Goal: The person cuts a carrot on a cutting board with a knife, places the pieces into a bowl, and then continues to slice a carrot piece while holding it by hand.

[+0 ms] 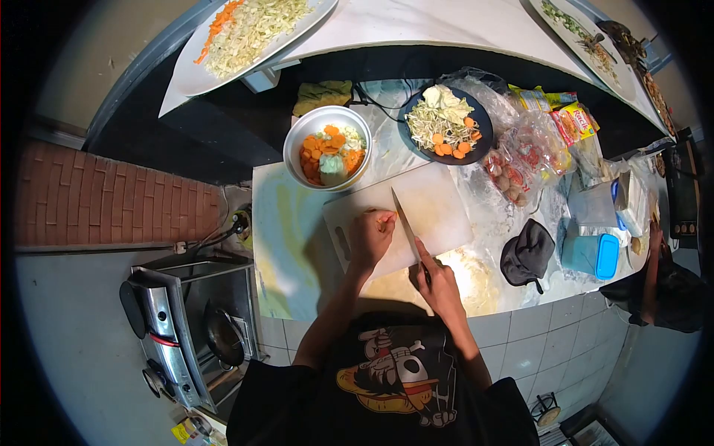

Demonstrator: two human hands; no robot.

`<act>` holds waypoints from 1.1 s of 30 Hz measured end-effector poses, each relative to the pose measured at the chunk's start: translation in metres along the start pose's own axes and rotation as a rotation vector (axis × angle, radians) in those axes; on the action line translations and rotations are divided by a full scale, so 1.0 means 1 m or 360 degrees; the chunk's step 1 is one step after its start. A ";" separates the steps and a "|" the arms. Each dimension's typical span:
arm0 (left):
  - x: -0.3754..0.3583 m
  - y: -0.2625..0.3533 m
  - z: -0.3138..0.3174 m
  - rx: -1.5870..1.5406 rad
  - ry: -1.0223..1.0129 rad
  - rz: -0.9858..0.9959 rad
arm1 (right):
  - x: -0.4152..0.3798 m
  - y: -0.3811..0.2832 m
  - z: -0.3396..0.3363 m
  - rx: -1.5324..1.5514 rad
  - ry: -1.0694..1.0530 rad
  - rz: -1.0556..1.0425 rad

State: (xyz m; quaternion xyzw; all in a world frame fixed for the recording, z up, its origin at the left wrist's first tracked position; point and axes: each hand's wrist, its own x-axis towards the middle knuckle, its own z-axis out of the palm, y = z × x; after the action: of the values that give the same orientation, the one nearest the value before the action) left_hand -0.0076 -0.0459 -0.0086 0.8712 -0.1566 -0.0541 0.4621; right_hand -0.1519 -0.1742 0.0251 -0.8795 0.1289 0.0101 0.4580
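Observation:
A white cutting board (444, 215) lies on the table in front of me. My right hand (439, 281) is wrapped around the handle of a kitchen knife (404, 217), its blade pointing away over the board. Over the board's left half, my left hand (372, 234) is closed, with a small orange bit at its fingertips; what it holds is mostly hidden. Behind the board stands a bowl (288, 158) with carrot slices and other chopped vegetables. To its right, a dark plate (486, 126) carries bean sprouts, cabbage leaves and carrot slices.
Plastic bags (532, 145), a black cap (528, 255) and a blue-lidded container (587, 256) occupy the table's right side. Platters of shredded vegetables (253, 33) stand on the raised counter. A stove (161, 327) is at left; another person (662, 290) is at far right.

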 end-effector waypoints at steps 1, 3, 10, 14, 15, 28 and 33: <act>0.000 0.001 0.000 0.0009 0.0010 0.0022 | 0.000 -0.001 0.000 0.0000 0.0000 0.0000; 0.001 0.002 -0.001 0.0017 0.0019 0.0045 | 0.001 -0.003 -0.001 -0.0002 0.0008 -0.0027; 0.001 0.003 -0.002 -0.0011 -0.0032 -0.0022 | 0.000 -0.003 0.000 -0.0042 -0.0017 -0.0029; 0.001 0.001 0.000 -0.0020 -0.0007 0.0001 | 0.000 -0.004 0.004 0.0030 0.0036 -0.0127; 0.001 0.001 0.000 -0.0020 -0.0008 -0.0001 | 0.000 -0.005 0.004 0.0027 0.0027 -0.0124; 0.001 0.003 -0.006 0.0010 0.0003 0.0002 | 0.000 -0.004 0.009 -0.0065 0.0095 -0.0200; 0.000 0.000 -0.014 0.0094 0.0021 0.0079 | -0.005 -0.009 -0.005 0.0195 0.0145 0.0009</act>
State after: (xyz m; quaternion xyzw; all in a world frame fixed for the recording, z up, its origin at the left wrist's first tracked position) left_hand -0.0041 -0.0348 -0.0005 0.8807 -0.1765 -0.0324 0.4383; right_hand -0.1553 -0.1718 0.0358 -0.8490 0.1524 -0.0365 0.5047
